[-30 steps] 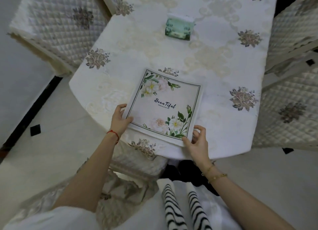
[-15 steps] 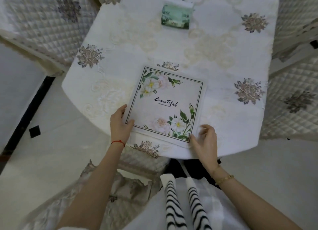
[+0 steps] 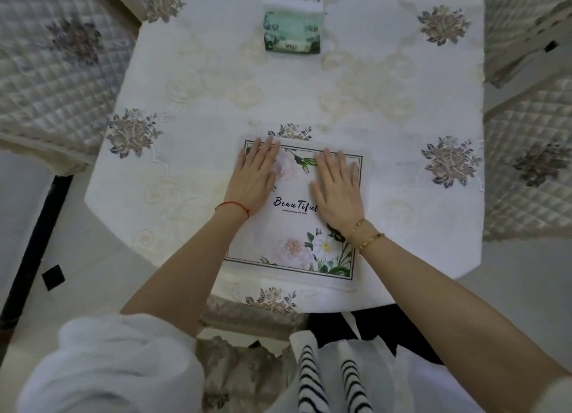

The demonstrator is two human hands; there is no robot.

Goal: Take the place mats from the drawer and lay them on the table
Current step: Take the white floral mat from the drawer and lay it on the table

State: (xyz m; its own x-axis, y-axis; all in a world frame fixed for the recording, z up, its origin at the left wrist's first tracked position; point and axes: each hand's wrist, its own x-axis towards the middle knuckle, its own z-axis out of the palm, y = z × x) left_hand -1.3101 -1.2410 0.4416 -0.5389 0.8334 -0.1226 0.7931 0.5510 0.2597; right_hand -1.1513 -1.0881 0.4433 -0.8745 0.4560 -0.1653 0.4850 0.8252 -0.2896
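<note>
On the counter (image 3: 192, 177), near its front edge, one place mat (image 3: 288, 236) lies flat. It is a thin, nearly square sheet, and its sides run almost parallel to the counter edges, with a slight clockwise skew. Its printed word "BeauTiful" reads upright from the person's side. A dark green line frames the mat; flower prints fill the far-left and near-right corners.

Left hand (image 3: 253, 177) rests palm down on the far-left part of the mat, fingers (image 3: 263, 152) straight and close together, holding nothing. Right hand (image 3: 339, 188) rests palm down on the far-right part, fingers likewise extended and flat. Both press on the mat surface.

A white embroidered cloth with raised floral motifs covers the counter. A green tissue pack (image 3: 291, 30), soft and rectangular, sits farther back, well apart from the mat. Quilted chair covers (image 3: 55, 81) stand at both sides.
</note>
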